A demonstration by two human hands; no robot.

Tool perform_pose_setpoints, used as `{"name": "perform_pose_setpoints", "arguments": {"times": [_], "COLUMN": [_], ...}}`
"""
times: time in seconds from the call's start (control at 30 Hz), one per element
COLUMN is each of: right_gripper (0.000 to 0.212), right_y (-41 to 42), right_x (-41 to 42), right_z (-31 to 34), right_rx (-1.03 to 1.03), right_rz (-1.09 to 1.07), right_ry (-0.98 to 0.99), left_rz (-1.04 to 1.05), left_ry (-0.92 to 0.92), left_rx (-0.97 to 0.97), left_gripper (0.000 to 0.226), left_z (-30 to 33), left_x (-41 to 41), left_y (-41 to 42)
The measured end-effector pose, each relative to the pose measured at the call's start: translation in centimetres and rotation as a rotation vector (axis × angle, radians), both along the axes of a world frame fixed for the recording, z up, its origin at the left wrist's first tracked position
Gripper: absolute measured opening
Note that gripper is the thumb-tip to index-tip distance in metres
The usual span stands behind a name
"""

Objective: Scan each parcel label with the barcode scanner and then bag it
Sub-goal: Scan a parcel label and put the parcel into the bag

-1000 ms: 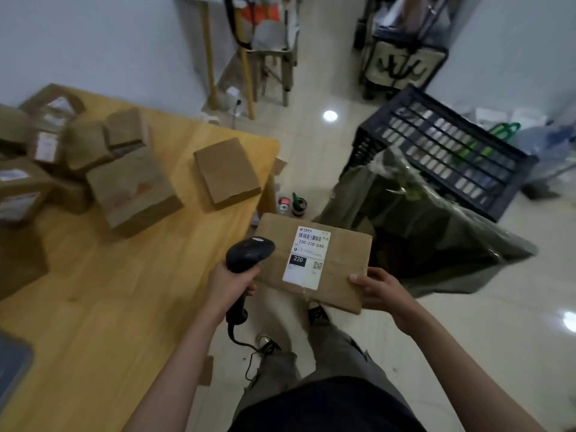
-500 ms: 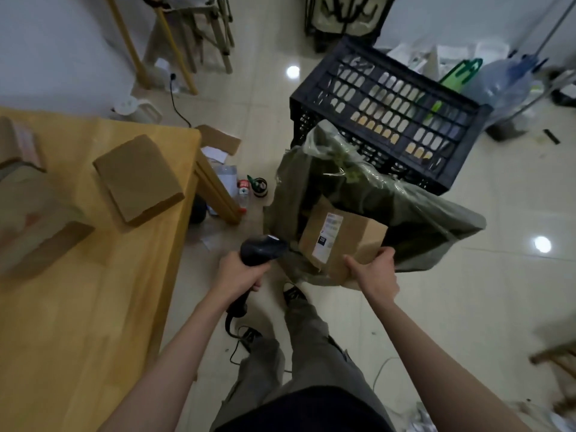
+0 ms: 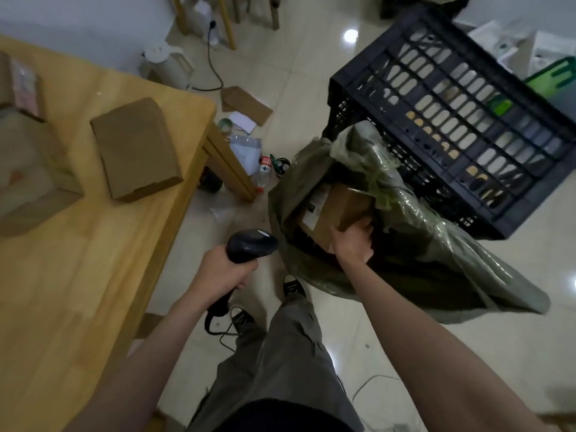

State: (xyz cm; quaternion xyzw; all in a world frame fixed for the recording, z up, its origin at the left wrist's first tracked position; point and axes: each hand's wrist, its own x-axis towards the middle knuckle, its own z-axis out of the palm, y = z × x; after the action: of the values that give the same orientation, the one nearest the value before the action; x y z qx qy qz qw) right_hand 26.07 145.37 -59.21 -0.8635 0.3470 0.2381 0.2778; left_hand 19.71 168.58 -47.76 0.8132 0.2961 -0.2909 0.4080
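Matt brown cardboard on the parcel [image 3: 339,210], with a white paper label. Thin, crinkled, semi-glossy green plastic for the bag [image 3: 436,244]. Dull black plastic on the barcode scanner [image 3: 249,249] and slotted crate [image 3: 452,104]. Smooth pale wood table [image 3: 78,275]. Glossy floor tiles [image 3: 405,353].

A glossy pale tiled floor [image 3: 311,73] lay under the scene and carried a round ceiling-light glare [image 3: 351,35]. A light wooden table [image 3: 78,275] stood on the side of the grip that held the tool, with a white wall [image 3: 78,20] behind it. Wooden chair legs [image 3: 227,23] stood far beyond both grips beside a white kettle [image 3: 168,65] with a black cord [image 3: 215,67], and a black slatted crate [image 3: 452,113] sat just past the other grip.
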Motion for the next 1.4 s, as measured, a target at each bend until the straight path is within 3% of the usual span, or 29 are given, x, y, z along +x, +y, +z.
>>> {"name": "perform_pose_setpoints", "arguments": {"times": [0.2, 0.37, 0.43, 0.6, 0.7, 0.83, 0.97, 1.1, 1.4], "right_gripper": [0.093, 0.05, 0.043, 0.043, 0.048, 0.033, 0.042, 0.036, 0.045], "right_y": [-1.4, -1.4, -1.2, 1.0, 4.1, 9.9, 16.8, 23.2, 31.8], "right_x": [2.6, 1.5, 1.4, 2.6, 3.6, 4.3, 3.5, 1.5, -1.0], "right_z": [-3.4, -1.2, 0.3, 6.1, 9.8, 14.6, 17.7, 19.1, 18.6], "right_rx": [0.21, 0.333, 0.329, 0.283, 0.264, 0.292, 0.247, 0.284, 0.27], "right_rz": [-0.067, 0.16, 0.258, 0.522, 0.656, 0.859, 1.05, 1.149, 1.187], "right_ry": [0.225, 0.223, 0.212, 0.204, 0.104, 0.03, -0.056, -0.067, -0.03], "left_rz": [0.049, 0.066, 0.055, 0.049, 0.106, 0.203, 0.287, 0.385, 0.508], "left_ry": [0.014, 0.012, 0.01, -0.054, -0.12, -0.203, -0.246, -0.274, -0.298], "left_rx": [0.043, 0.034, 0.026, 0.003, -0.015, 0.004, 0.043, 0.075, 0.11], "left_gripper": [0.011, 0.014, 0.014, 0.013, 0.014, 0.016, 0.015, 0.012, 0.008], "left_z": [-0.8, -0.4, 0.2, 3.2, 5.5, 8.7, 11.1, 12.2, 12.7], "left_x": [-0.3, -0.4, -0.3, -0.2, -0.5, -2.7, -6.7, -11.3, -15.9], "left_y": [1.5, 1.6, 1.5, 2.3, 4.1, 8.1, 13.4, 18.5, 24.1]}}
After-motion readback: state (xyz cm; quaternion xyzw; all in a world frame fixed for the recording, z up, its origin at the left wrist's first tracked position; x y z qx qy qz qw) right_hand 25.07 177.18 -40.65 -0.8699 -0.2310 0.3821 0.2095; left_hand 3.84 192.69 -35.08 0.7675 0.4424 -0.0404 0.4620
